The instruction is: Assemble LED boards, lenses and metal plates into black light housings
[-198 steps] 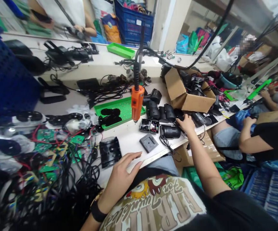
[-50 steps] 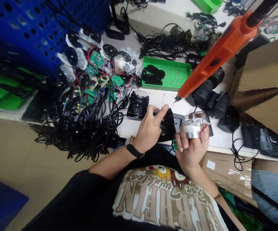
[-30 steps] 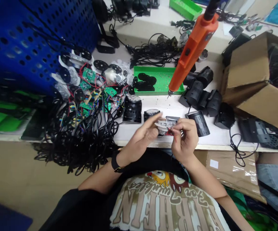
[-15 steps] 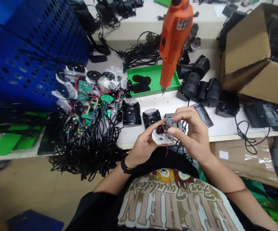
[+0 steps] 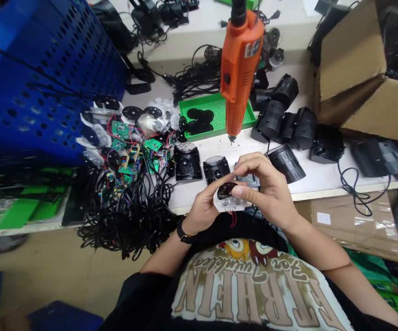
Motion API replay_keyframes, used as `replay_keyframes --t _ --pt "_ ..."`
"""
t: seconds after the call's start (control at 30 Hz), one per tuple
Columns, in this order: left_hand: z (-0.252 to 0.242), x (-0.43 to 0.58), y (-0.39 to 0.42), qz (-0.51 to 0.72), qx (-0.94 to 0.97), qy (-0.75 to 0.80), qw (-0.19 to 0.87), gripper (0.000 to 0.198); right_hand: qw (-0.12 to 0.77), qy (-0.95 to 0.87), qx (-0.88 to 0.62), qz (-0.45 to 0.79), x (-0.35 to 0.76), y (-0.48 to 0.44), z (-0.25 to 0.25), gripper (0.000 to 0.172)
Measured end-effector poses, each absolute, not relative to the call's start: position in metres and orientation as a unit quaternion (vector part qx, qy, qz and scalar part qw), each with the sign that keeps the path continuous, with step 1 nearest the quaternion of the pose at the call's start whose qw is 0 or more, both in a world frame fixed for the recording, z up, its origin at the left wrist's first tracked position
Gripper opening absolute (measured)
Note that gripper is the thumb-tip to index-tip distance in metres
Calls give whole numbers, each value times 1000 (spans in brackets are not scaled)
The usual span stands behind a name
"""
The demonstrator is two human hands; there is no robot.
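Observation:
Both hands hold a white plastic plate point(image 5: 227, 204) in front of my body, with a black round disc point(image 5: 227, 189) on its top and a red wire hanging below it. My left hand point(image 5: 204, 207) cups the plate from the left. My right hand point(image 5: 264, 186) pinches it from the right, its thumb lying across the disc. An orange electric screwdriver point(image 5: 238, 69) hangs on its cable above the table, its tip a little above and beyond my hands. Black housing parts point(image 5: 187, 162) stand just beyond my fingers.
A green perforated tray point(image 5: 235, 110) holds black pieces. Green circuit boards point(image 5: 126, 142) and tangled black cables point(image 5: 129, 218) lie to the left, below a blue perforated crate point(image 5: 47, 96). Black cylindrical housings point(image 5: 271, 122) and an open cardboard box point(image 5: 354, 69) stand at the right.
Over the earlier frames, both hands have brought the plate in toward my body. The black disc now shows on top, and the view has swung slightly, moving the screwdriver toward the middle.

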State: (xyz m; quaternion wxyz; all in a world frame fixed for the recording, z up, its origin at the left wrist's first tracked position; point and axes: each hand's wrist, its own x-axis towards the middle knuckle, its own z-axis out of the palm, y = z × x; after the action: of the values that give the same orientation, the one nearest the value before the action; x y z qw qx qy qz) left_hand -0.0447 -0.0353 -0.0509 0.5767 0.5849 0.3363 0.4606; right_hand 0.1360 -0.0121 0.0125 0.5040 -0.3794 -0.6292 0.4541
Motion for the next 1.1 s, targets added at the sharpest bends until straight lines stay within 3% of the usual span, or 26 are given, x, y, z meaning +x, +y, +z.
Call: replay_keyframes --t 0.23,0.47,0.63,0.73,0.9,1.0,1.1 --pt "-53 -49 -32 470 601 374 527 57 494 -661 -370 427 137 -15 13 18" --pt "-54 -43 -30 474 557 402 551 57 450 -743 -366 334 146 -18 2 42" --pt "-57 -26 -27 458 495 345 653 52 359 -713 -428 424 169 -17 -16 62" --pt "-53 -14 -20 415 528 305 675 57 364 -668 -475 443 181 -17 -25 58" --pt "-44 -3 -2 403 612 365 575 57 384 -659 -509 400 196 -10 -24 50" --pt "-37 -8 8 402 559 353 634 51 373 -645 -453 490 205 -3 -16 56" --pt "-29 -21 12 427 485 288 707 57 400 -601 -393 569 205 0 -16 55"
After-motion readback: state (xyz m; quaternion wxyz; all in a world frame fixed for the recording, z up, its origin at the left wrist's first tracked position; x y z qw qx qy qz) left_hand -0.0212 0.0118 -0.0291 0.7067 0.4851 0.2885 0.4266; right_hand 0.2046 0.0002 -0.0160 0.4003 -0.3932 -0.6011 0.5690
